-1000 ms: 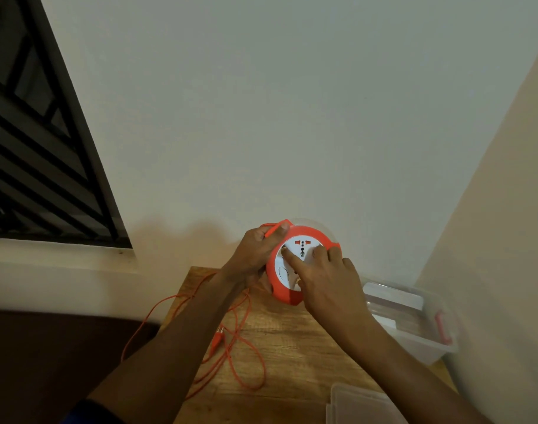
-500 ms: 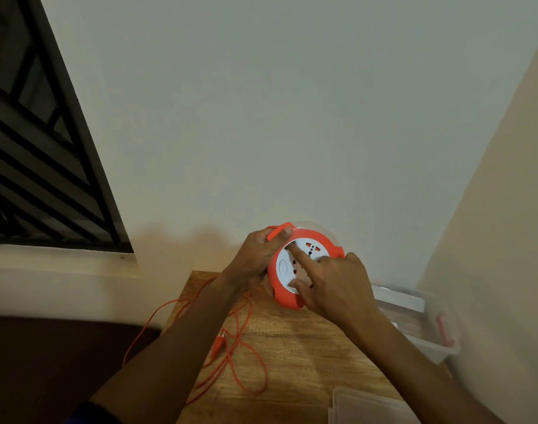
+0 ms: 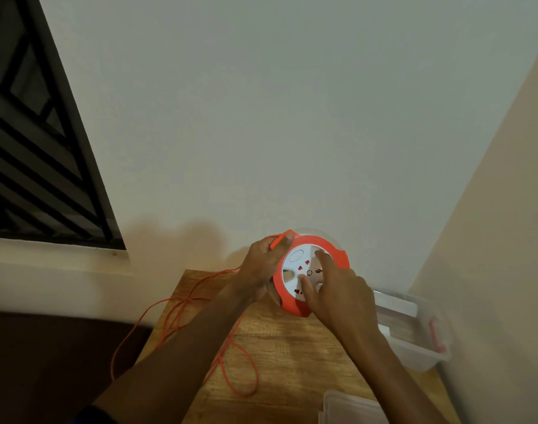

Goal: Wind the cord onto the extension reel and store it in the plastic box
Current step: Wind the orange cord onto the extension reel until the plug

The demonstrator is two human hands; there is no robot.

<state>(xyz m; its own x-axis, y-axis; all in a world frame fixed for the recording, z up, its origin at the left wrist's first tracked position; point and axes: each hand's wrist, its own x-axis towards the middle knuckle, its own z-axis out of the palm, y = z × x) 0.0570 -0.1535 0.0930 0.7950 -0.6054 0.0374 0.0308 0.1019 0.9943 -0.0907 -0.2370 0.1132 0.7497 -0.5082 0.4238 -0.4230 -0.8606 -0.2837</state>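
Orange extension reel held above the desk's far edge: left hand gripping its rim, cord pinched (slack trailing left); right hand fingertips pressing the white face. Plastic box at right edge.

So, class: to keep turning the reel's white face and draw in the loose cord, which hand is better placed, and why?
Probably the right hand: its fingers already rest on the white face of the reel. The left hand grips the reel's orange rim, steadying it, on the side where the cord trails in.
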